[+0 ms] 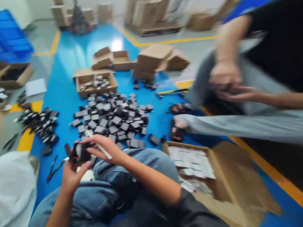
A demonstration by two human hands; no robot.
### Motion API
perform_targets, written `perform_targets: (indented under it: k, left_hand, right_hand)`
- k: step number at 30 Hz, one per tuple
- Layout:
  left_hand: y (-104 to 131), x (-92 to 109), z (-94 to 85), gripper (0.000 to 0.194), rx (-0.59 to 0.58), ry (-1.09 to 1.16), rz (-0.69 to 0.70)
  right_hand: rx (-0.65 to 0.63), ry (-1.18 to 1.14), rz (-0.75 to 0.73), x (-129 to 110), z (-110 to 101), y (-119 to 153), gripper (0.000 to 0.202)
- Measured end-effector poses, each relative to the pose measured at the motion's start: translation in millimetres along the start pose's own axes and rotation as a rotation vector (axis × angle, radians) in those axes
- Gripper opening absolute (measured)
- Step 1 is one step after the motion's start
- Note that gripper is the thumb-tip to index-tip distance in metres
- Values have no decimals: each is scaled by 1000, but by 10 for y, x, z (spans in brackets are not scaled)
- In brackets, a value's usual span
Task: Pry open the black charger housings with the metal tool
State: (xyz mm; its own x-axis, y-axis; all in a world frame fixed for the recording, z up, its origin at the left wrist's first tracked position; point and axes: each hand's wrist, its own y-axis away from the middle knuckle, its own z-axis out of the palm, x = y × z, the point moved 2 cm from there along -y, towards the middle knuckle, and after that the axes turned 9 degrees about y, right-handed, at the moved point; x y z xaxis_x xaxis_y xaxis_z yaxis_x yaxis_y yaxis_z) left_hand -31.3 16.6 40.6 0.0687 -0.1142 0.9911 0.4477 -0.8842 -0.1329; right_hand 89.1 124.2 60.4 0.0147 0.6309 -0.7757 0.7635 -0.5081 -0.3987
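Note:
Low in front of my knees, my left hand [73,175] grips a small black case [85,154] between thumb and fingers. The case stands open, with something pale and a bit of red inside; blur hides the detail. My right hand [105,147] is closed, its fingertips touching the right side of the case. A thin white strip [105,152] sticks out from between the right fingers. Just beyond both hands lies a large heap of grey-and-black boxy parts [114,118] on the blue floor. Cutting pliers [52,169] rest left of my left hand.
An open carton [215,157] of white packets is by my right knee. Another carton [98,91] holds loose parts behind the heap. Black parts [39,125] lie left. A hammer [172,91] lies beyond. A co-worker [243,66] sits right; a white-clothed person [12,196] is left.

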Motion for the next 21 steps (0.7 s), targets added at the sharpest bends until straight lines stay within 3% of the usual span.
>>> perform_targets:
  k: [1, 3, 7, 14, 17, 21]
  left_hand:
    - [88, -19, -133, 58, 36, -35, -4]
    - [174, -51, -215, 66, 40, -99, 47]
    - [173, -39, -96, 67, -7, -257, 247]
    - [208, 161, -75, 66, 126, -657, 487]
    - [225, 223, -61, 63, 134, -757, 526]
    - [242, 229, -39, 60, 103, -638, 482]
  right_hand:
    - [1, -86, -22, 16, 105, -10, 26]
    - [26, -171, -46, 57, 147, 38, 26]
    - [95, -101, -26, 61, -47, 196, 32]
    - [212, -5, -188, -271, -344, 353, 31]
    - [213, -3, -173, -401, -357, 392, 33]
    - [204, -8, -185, -517, -319, 414, 33]
